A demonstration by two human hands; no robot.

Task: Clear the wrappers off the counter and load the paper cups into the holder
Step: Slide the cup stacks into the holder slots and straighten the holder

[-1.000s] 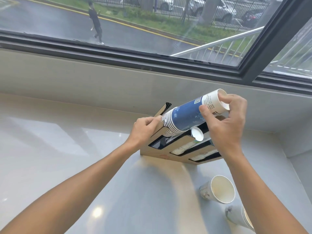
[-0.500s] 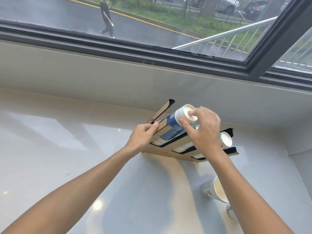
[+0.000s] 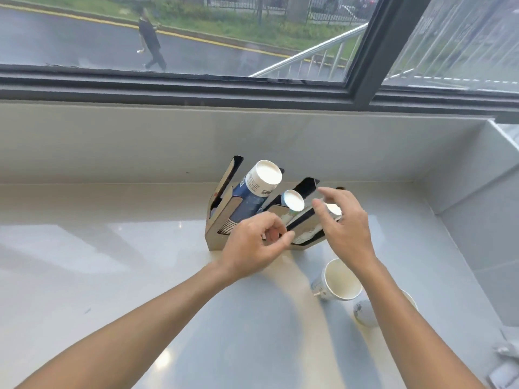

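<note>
A brown and black slotted cup holder (image 3: 214,234) stands on the white counter near the back wall. A blue and white stack of paper cups (image 3: 254,189) sits in its left slot, base end up. Two more stacks (image 3: 293,202) fill the slots to the right. My left hand (image 3: 252,248) hovers at the holder's front, fingers loosely curled with nothing in them. My right hand (image 3: 341,223) floats over the right slots, fingers spread and empty. Two loose paper cups lie on their sides at the right, one (image 3: 338,280) open toward me, the other (image 3: 365,313) partly hidden by my right forearm.
A crumpled clear wrapper (image 3: 505,363) lies at the counter's lower right corner. A low white wall (image 3: 252,141) and a dark-framed window run behind the holder. A grey side wall (image 3: 477,220) closes off the right.
My right hand pushed the blue cup stack down into the left slot and let go. My left hand has moved from the holder's left side to its front. The holder now stands more upright.
</note>
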